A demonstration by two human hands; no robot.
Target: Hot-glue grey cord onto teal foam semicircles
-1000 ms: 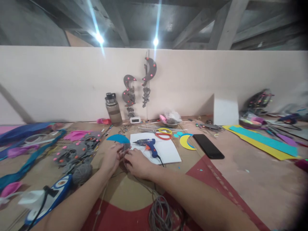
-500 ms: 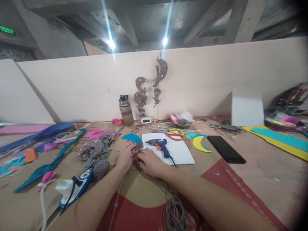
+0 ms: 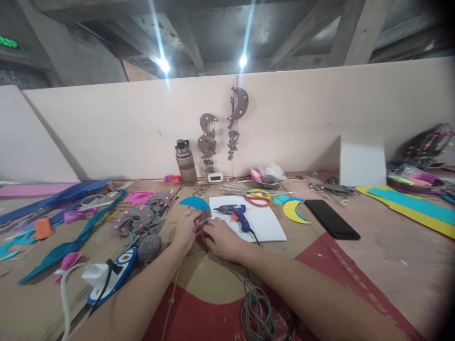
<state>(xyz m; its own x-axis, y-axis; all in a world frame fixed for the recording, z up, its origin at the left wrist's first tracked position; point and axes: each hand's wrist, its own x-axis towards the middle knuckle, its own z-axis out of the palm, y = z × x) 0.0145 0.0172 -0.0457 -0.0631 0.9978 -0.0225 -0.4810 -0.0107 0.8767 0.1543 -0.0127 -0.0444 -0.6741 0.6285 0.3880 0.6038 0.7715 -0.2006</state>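
Between my hands is a blue crescent (image 3: 195,203), its right end wrapped in grey yarn (image 3: 204,215). My left hand (image 3: 187,230) is closed on the crescent, thumb and fingers pinching near the wrapped end. My right hand (image 3: 221,237) is closed beside it, fingertips bent at the grey yarn below the crescent; the fingers partly hide their grip. A strand runs down from the hands toward a loose coil of grey cord (image 3: 258,310). Just right of them, a blue glue gun (image 3: 239,213) lies on a white board (image 3: 272,229).
Scissors (image 3: 259,196) lie behind the glue gun. A yellow crescent (image 3: 295,212) and a black phone (image 3: 332,219) are to the right. On the left are a grey yarn ball (image 3: 149,247), a power strip (image 3: 117,274) and felt pieces. A bottle (image 3: 186,163) stands by the wall.
The view has shifted very slightly. My hands stay at the blue crescent and grey yarn, with barely any visible movement.
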